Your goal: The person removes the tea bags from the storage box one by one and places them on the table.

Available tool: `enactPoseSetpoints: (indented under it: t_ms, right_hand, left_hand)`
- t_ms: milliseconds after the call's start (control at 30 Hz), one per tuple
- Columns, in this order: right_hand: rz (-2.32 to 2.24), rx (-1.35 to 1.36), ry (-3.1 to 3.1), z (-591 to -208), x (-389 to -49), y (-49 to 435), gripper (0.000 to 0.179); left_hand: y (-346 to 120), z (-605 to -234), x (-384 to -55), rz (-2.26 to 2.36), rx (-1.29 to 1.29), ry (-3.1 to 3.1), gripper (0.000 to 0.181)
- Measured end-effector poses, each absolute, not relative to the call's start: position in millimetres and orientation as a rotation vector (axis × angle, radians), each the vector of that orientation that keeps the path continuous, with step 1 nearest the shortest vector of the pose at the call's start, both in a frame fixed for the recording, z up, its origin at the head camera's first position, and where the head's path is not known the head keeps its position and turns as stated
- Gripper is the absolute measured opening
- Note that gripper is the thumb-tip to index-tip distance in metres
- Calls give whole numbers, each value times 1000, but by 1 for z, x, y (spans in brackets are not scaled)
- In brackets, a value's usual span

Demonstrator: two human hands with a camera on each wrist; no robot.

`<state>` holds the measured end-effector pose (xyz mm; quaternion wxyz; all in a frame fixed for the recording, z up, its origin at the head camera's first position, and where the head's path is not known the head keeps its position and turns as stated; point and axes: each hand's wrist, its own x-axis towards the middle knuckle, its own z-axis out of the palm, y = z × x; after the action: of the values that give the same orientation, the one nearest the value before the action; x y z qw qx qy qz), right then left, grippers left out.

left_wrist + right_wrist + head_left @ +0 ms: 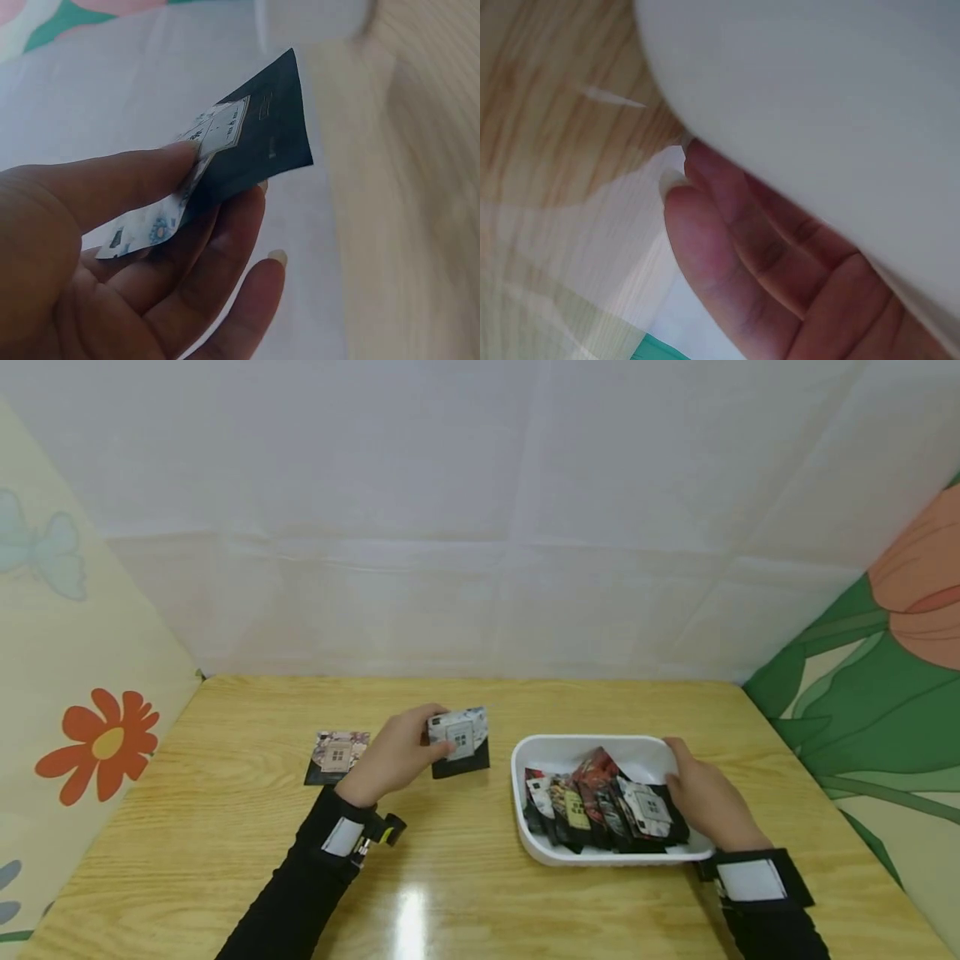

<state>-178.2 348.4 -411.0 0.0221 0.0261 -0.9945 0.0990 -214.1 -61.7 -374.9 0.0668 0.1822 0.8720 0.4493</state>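
My left hand pinches a small flat sachet above the table, its top patterned white and grey and its bottom black. In the left wrist view the thumb presses on the label of the sachet while the fingers lie behind it. At the right, my right hand grips the side of a white plastic tub, thumb at the rim. Its fingers curl against the outside wall of the tub. Several similar sachets lie in a heap inside the tub.
Another sachet, pinkish on top and black below, lies flat on the wooden table left of my left hand. A white sheet hangs behind the table, with painted panels on both sides.
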Motion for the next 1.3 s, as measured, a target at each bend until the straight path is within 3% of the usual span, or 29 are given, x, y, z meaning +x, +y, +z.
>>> enactPoseSetpoints:
  t_ms: [233, 633, 1300]
  right_hand:
    - [319, 61, -3086, -409, -179, 348, 50]
    - [329, 70, -3085, -411, -178, 349, 50]
    - [309, 57, -3081, -412, -179, 348, 50]
  left_hand:
    - [-95, -396, -224, 1248, 412, 2642, 46]
    - [-119, -408, -235, 1003, 406, 2707, 34]
    - [-115, -417, -235, 796, 403, 2879, 62]
